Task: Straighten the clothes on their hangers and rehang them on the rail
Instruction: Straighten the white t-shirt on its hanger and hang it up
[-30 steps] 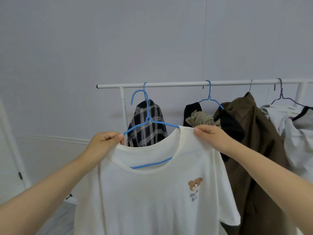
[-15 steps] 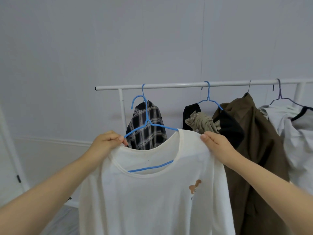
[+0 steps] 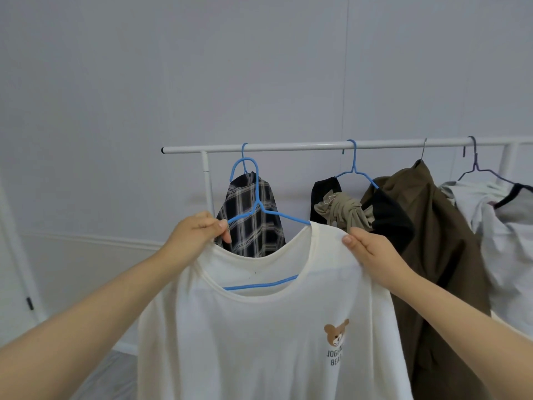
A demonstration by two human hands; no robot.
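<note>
A cream T-shirt (image 3: 259, 336) with a small bear print hangs on a blue hanger (image 3: 256, 194) held up in front of the white rail (image 3: 288, 146). The hanger's hook sits just below the rail, off it. My left hand (image 3: 196, 235) grips the shirt's left shoulder together with the hanger's arm. My right hand (image 3: 372, 252) pinches the shirt's right shoulder, where the fabric covers the hanger's other arm. The hanger's bottom bar shows through the neck opening.
On the rail hang a plaid shirt (image 3: 251, 215), a black garment with a bunched beige cloth (image 3: 343, 212) on a blue hanger, a brown jacket (image 3: 432, 241) and a white-grey garment (image 3: 507, 226). A rail post (image 3: 208, 186) stands at left. The wall is close behind.
My right hand slid outward and down along the shirt's right shoulder. The shirt has settled flatter and its bear print faces me again. The left hand kept its grip.
</note>
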